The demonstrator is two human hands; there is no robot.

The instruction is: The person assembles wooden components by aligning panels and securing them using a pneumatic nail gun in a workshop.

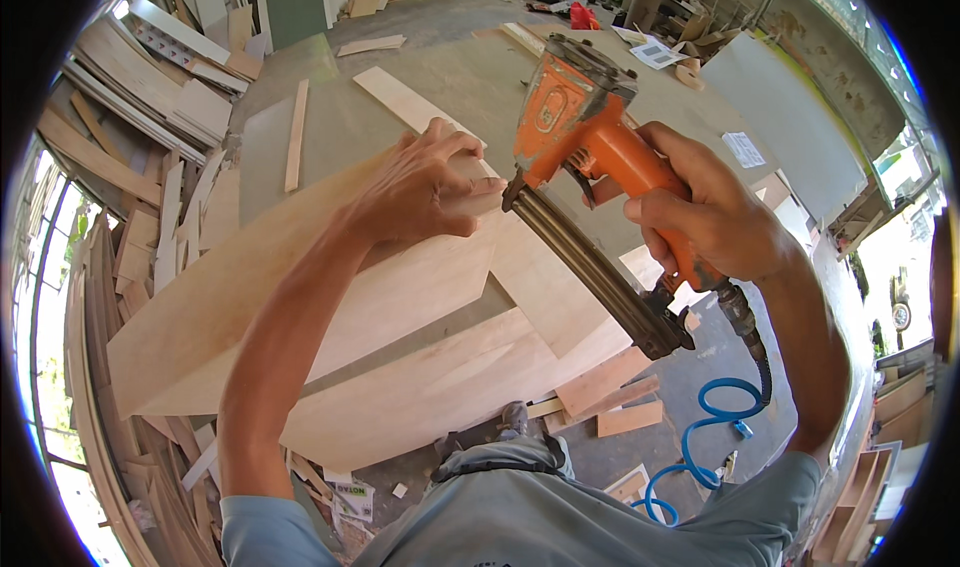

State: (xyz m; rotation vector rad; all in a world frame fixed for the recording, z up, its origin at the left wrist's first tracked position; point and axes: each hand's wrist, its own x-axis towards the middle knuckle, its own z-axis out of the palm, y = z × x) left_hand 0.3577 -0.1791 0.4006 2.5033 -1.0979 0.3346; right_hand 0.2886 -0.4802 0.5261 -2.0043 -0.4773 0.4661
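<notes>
My right hand (715, 212) is wrapped round the handle of an orange nail gun (560, 97), with a finger near its trigger. The gun's long bronze-coloured magazine (590, 267) slants down to the right. Its nose points left, close by the thumb of my left hand (430, 182); whether it touches the wood I cannot tell. Bent fingers of the left hand grip the far right end of a pale plywood panel (240, 267). That panel meets another plywood panel (400, 312) at an angle. The wood under my left palm is hidden.
A blue coiled air hose (690, 457) hangs from the gun. Wooden strips (297, 137) lie on the grey worktable (350, 177). Another plywood sheet (430, 382) is nearer me. Offcuts (630, 417) lie at lower right; boards (150, 77) are stacked left.
</notes>
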